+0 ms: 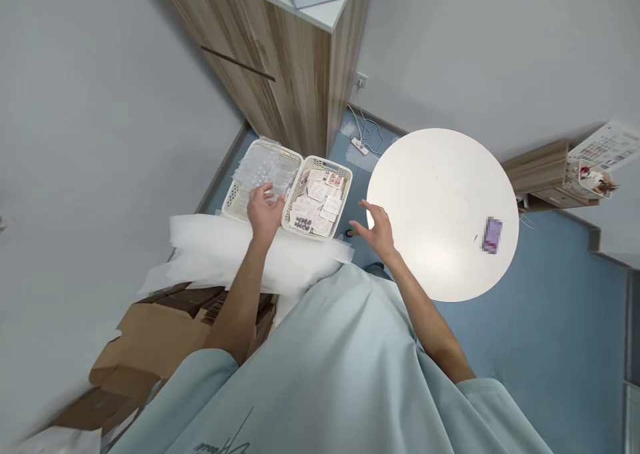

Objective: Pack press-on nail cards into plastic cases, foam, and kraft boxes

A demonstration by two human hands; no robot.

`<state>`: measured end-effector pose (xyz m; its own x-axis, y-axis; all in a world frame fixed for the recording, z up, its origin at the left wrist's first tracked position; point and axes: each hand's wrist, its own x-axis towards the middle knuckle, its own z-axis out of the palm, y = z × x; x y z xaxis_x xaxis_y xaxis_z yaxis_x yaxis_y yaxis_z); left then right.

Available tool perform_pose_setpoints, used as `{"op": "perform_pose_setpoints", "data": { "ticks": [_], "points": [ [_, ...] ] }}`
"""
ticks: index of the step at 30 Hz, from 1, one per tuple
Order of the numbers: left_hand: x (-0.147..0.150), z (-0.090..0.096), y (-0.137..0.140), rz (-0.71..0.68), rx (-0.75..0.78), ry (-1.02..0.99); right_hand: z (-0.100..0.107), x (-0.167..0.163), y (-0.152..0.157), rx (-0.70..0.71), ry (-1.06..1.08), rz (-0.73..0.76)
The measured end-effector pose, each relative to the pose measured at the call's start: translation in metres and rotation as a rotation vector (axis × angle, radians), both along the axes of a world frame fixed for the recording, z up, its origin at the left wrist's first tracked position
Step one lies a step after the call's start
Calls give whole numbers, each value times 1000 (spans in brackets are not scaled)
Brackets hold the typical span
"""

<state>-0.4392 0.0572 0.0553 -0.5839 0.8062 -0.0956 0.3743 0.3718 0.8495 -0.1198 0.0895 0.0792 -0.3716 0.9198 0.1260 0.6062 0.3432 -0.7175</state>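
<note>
My left hand [265, 211] is held over the near right part of a white plastic basket [231, 204] filled with clear plastic packaging [260, 167]. Its fingers are apart and hold nothing. Right of it stands a second white basket [327, 163] with a pile of small white cards [318, 191], some bearing red or purple pieces. My right hand [377, 231] hovers by the left rim of a round white table [440, 194], thumb and fingers spread, with nothing between them.
A purple, pixelated object [492, 235] lies on the table's right side. White foam wrap [215, 241] and cardboard boxes [155, 341] are at the near left. A wooden cabinet [280, 47] stands behind the baskets, with a power strip [359, 145] on the floor beside it.
</note>
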Motion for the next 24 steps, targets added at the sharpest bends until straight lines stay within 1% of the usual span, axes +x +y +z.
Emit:
{"op": "perform_pose_setpoints", "data": {
  "ticks": [4, 8, 10, 12, 15, 17, 21, 24],
  "points": [
    [-31, -10, 25, -32, -39, 149, 9, -20, -5, 13, 1, 31],
    [-54, -14, 56, -52, -26, 246, 13, -25, -10, 30, -4, 31],
    [-66, -14, 69, -49, -79, 264, 14, -22, -13, 29, -16, 20],
    [-79, -16, 76, -27, -181, 272, 16, -18, -15, 26, -34, -1],
    [-94, -22, 71, 17, -345, 268, 20, -11, -19, 31, -41, -34],
    [-99, -28, 59, 30, -391, 266, 23, -7, -21, 29, -41, -46],
    [-99, -39, 32, 13, -341, 255, 26, -5, -24, 7, -49, -40],
    [-95, -44, 23, 56, -308, 255, 24, -8, -24, 0, -42, -20]
  ]
}}
